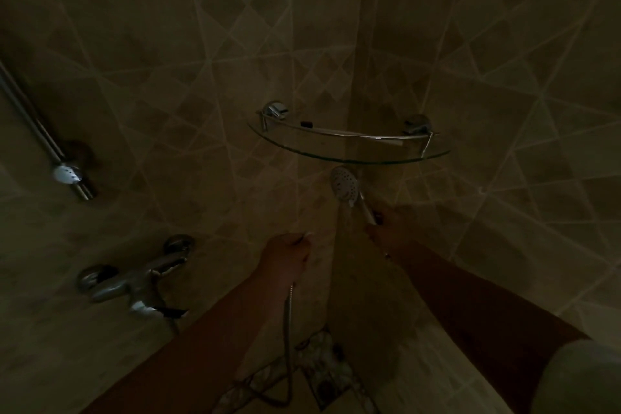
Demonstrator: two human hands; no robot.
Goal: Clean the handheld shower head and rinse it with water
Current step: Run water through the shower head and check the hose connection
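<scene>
Holding round chrome handheld shower head (pixel 344 185) by handle, right hand (pixel 391 228) wrapped round it, face tilted down below glass corner shelf (pixel 349 153), likely for rinsing; left hand (pixel 285 254) curled, contents unclear.

Very dim, soft, edge-warped view

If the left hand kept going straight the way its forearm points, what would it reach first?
Probably the tiled wall near the corner. The left hand, fingers curled, points up and away; nothing shows between it and the tiles. The shower head in the right hand sits off to its right. Depth is unclear in this dim view.
</scene>
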